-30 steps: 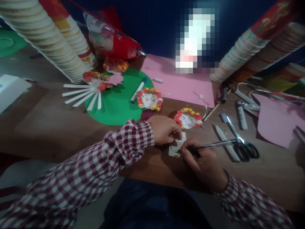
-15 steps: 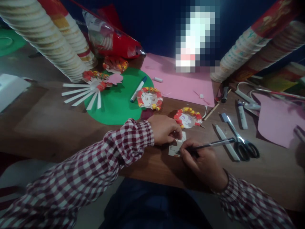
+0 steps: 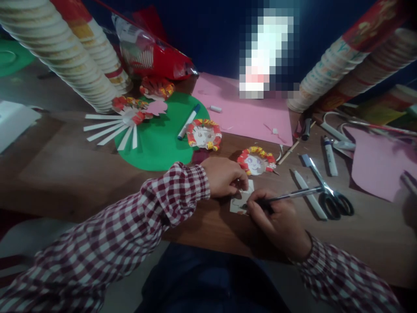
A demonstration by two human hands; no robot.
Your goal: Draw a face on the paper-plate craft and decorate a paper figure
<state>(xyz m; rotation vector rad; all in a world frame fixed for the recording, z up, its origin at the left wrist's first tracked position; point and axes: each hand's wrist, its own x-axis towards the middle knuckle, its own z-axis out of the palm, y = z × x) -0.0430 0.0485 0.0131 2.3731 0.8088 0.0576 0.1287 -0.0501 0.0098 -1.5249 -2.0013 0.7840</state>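
A small whitish piece of paper [image 3: 239,202] lies on the table in front of me, with thin dark lines drawn on it. Fingers curled, my left hand [image 3: 224,177] presses on the paper's upper part and holds it down. My right hand [image 3: 276,219] is closed round a pen [image 3: 293,194], whose shaft slants up to the right. The pen's tip is close to or on the paper's right side; my fingers partly hide it. Just above the paper sits a paper face [image 3: 256,164] with a red and yellow curled rim.
Scissors [image 3: 329,191] and a white marker [image 3: 309,195] lie right of my right hand. A second paper face [image 3: 204,134] rests by a green round sheet [image 3: 146,158]. Behind are pink paper [image 3: 247,115] and stacks of paper cups [image 3: 58,52]. More pink paper [image 3: 381,165] is at right.
The pen and my right hand have shifted very slightly on the paper. My left hand stays in place.
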